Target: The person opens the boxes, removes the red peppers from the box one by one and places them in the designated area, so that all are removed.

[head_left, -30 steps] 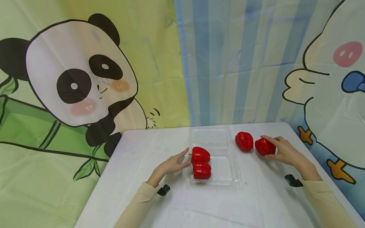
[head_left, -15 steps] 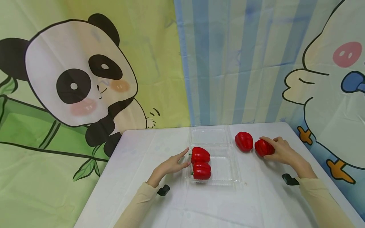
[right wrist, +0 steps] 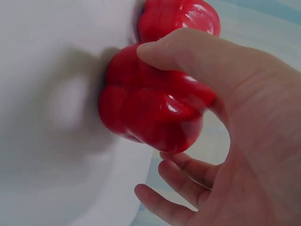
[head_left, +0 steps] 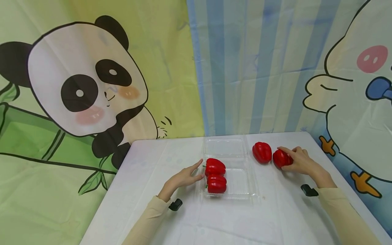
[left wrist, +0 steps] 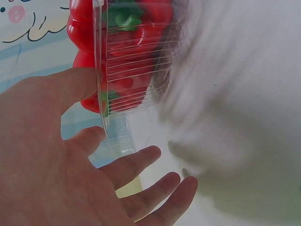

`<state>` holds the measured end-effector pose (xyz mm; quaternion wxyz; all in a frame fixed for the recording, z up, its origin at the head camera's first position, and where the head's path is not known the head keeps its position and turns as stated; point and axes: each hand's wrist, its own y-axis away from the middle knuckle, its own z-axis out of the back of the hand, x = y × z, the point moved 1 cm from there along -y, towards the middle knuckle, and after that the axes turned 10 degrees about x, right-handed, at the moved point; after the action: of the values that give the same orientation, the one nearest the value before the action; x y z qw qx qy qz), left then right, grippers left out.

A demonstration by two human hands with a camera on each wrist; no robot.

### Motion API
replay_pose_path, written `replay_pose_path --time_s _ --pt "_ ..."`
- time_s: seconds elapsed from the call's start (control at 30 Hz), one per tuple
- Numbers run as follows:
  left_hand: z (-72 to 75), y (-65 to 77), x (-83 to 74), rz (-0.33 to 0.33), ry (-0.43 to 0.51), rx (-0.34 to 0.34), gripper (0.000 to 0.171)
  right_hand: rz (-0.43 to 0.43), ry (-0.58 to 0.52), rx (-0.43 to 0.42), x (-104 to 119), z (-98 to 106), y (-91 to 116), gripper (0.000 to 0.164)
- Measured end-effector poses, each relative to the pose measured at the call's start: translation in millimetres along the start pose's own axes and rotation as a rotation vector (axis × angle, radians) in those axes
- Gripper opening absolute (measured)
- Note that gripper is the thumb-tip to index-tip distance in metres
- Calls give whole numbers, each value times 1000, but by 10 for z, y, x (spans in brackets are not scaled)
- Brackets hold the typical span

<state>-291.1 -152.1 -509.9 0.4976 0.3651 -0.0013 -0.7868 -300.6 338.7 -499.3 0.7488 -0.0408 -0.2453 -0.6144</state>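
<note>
My right hand (head_left: 303,162) grips a red bell pepper (right wrist: 150,103), thumb on one side and fingertips on the opposite side. Close to its left on the table lies another red bell pepper (head_left: 262,152). Two more red peppers, an upper one (head_left: 215,166) and a lower one (head_left: 216,184), lie one behind the other in the left half of a clear plastic clamshell box (head_left: 242,182). Beside that box's left wall is my left hand (head_left: 183,177), fingers spread and relaxed. In the left wrist view its thumb and index fingertip are at the box's rim (left wrist: 99,70).
The box's clear lid (head_left: 225,147) lies folded back toward the rear of the white table (head_left: 232,221). A printed curtain (head_left: 232,68) with cartoon animals stands right behind the table.
My right hand has shifted slightly left, and the gripped pepper has moved with it toward its neighbour. The left hand and the box have stayed in place.
</note>
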Motion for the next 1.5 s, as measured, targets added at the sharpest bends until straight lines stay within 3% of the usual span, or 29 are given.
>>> replay_pose_path --time_s 0.77,1.5 --pt "7 32 -38 -18 1 0 75 -22 -25 110 -11 135 -192 92" --pt "6 17 -19 -28 8 1 76 -54 -39 146 -12 157 -295 97"
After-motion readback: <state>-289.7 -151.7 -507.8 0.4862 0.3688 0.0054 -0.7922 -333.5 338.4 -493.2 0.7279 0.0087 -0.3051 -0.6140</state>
